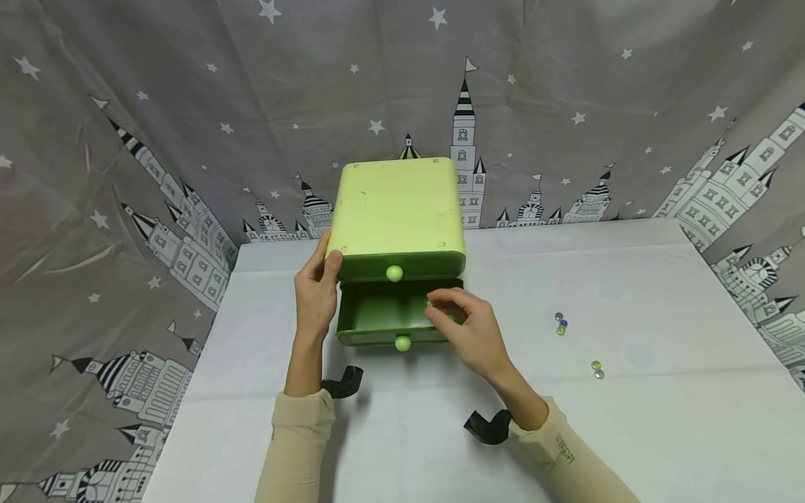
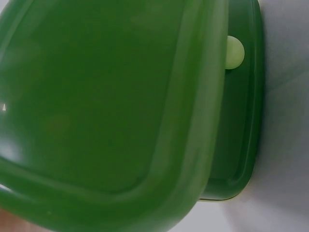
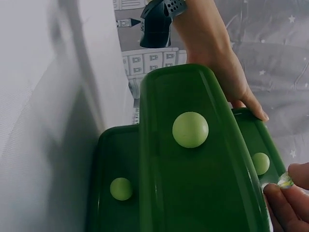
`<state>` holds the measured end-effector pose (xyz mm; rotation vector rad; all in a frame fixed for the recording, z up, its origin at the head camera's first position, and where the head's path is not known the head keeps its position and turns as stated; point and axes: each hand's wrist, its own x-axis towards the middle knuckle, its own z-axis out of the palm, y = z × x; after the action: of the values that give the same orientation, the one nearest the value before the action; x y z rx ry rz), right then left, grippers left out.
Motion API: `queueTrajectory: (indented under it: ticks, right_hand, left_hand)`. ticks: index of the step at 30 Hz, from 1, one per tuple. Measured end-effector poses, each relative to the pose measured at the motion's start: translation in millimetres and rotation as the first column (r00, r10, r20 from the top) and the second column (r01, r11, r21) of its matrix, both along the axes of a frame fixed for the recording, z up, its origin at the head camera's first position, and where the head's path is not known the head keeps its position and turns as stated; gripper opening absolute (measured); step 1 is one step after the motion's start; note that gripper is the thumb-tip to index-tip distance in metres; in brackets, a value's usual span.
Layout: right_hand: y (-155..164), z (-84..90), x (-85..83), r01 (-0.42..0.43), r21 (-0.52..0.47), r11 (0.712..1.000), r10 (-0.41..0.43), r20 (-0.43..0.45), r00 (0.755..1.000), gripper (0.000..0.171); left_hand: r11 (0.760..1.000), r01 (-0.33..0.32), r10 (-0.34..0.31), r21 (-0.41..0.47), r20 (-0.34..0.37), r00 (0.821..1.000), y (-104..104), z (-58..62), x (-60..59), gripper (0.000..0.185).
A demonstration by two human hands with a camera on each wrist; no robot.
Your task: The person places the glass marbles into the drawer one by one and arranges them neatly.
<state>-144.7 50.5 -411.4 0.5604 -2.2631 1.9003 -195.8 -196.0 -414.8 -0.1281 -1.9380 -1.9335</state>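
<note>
A small drawer chest [image 1: 396, 202] with a pale green top and darker green drawer fronts stands on the table. Its middle drawer [image 3: 188, 179] is pulled out, with a round light green knob [image 3: 190, 129] on its front. My left hand [image 1: 317, 293] rests against the chest's left side, fingers straight along it and thumb at the front corner. Over the right part of the open drawer, my right hand [image 1: 472, 328] pinches a small glass marble [image 3: 285, 180], clear with yellow-green streaks, between thumb and fingertips. The left wrist view shows mostly the chest's green side [image 2: 96, 96].
Right of the chest, a blue marble [image 1: 563, 323] lies close to two others on the white table [image 1: 666, 419]. Nearer the front lie a yellow-green marble [image 1: 596, 365] and a clear one [image 1: 599, 374]. A grey castle-print curtain [image 1: 566, 70] hangs behind.
</note>
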Motion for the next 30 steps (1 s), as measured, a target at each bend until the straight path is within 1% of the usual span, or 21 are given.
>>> queueTrajectory:
  ticks: [10, 23, 30]
  right_hand:
    - [0.7, -1.7, 1.3, 0.018, -0.022, 1.0, -0.018, 0.013, 1.0, 0.023]
    - [2.6, -4.8, 3.4, 0.025, -0.004, 1.0, -0.025, 0.014, 1.0, 0.024]
    - [4.8, -7.9, 5.4, 0.035, 0.009, 0.999, -0.035, 0.002, 0.999, 0.023]
  left_hand:
    - [1.0, -0.001, 0.001, -0.01, -0.005, 1.0, -0.2, -0.7, -1.4, 0.049]
    - [1.0, -0.001, 0.001, -0.007, -0.027, 1.0, -1.5, -2.6, -1.4, 0.049]
    - [1.0, 0.002, -0.003, -0.003, -0.022, 1.0, -1.1, -2.0, -1.3, 0.048]
